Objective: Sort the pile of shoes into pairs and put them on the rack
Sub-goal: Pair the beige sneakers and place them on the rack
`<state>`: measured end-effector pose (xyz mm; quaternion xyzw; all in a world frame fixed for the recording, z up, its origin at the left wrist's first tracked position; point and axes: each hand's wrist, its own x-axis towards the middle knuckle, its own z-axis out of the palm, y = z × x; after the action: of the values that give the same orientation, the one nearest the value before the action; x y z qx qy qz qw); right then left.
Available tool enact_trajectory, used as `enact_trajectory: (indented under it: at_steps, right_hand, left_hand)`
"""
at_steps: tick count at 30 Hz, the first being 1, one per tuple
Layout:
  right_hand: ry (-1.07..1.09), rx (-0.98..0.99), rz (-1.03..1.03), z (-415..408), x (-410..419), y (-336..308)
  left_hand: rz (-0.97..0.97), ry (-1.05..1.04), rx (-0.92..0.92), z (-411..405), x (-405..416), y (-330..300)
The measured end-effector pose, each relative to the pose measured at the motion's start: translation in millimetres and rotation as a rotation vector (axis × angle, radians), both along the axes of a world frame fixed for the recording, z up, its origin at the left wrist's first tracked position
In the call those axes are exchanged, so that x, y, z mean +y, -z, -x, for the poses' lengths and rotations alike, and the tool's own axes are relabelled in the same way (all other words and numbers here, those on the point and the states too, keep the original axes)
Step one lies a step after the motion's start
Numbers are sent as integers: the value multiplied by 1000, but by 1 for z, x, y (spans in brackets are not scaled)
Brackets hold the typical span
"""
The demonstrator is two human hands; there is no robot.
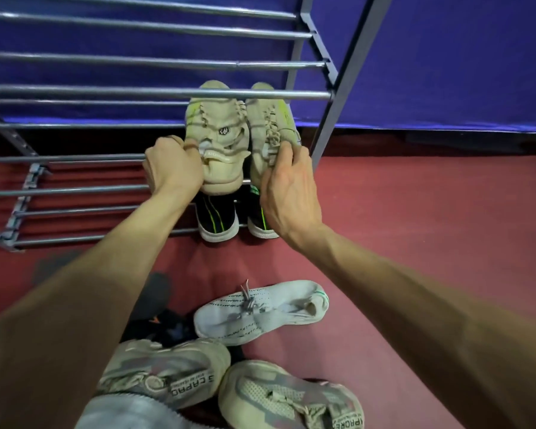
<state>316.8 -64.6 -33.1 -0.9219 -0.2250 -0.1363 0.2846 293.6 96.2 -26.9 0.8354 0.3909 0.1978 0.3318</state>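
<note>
Red floor (pixel 384 243) underfoot, blue cloth wall (pixel 446 57) behind. Grey metal rack (pixel 155 94) of horizontal bars standing on the floor, right upright post slanting down beside the shoes.

On a middle tier of the rack, at its right end: two beige sneakers side by side, toes pointing in toward the wall, heels toward the camera. Left beige sneaker (pixel 217 140) with yellow-green stripe and a small badge on the tongue; right beige sneaker (pixel 270 128) touching it, close to the post.

Left hand (pixel 174 165) gripping the left beige sneaker at the collar, fingers (pixel 192 147) curled into the opening, clamped on it. Right hand (pixel 288 193) holding the right beige sneaker from its outer side, fingers (pixel 288 153) curled round the collar and laces, clamped on it.

On the tier below, directly under: pair of black sneakers (pixel 218 221) with green stripes and white soles, heels outward, partly hidden by the hands.

On the floor nearer the camera, well apart from the rack: white knit sneaker (pixel 260 311) lying on its side; beside it a dark shoe (pixel 167 329), mostly hidden by the left forearm. Nearest the camera, two grey-beige sneakers, one (pixel 167 370) with lettering on the heel strap, the other (pixel 288 397) just beside it to the right.
</note>
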Motion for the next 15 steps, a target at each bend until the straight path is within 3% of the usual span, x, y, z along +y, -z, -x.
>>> enact_trajectory:
  at_steps: [4,10,15]
  right_hand:
    - [-27,-22,75,14,-10,-7]
    - [-104,-106,293,61,-24,-1]
    - [-301,143,608,113,-62,23]
  left_hand:
    - [79,79,-48,29,-8,-16]
    - [-22,209,-67,89,-58,2]
    - [51,293,-38,148,-106,41]
